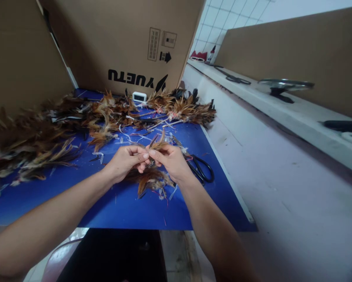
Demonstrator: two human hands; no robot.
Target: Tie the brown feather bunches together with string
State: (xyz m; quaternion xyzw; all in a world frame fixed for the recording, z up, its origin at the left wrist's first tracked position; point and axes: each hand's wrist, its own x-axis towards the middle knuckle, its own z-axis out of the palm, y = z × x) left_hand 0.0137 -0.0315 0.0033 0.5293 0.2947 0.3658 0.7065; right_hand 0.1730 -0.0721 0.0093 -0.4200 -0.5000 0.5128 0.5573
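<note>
My left hand and my right hand meet over the blue table, thumbs and fingertips together. Both are closed on a few brown feathers that stick up between the fingers. Beneath the hands lies a loose cluster of brown feathers with bits of red thread and whitish strips. Black-handled scissors rest just right of my right hand, their blades partly hidden. Large bunches of brown feathers cover the left side, and more tied feather bunches lie along the back.
A small white digital clock stands at the back. Cardboard rises behind and at left. The wall ledge on the right holds another pair of scissors, a glass-like disc and a small bottle.
</note>
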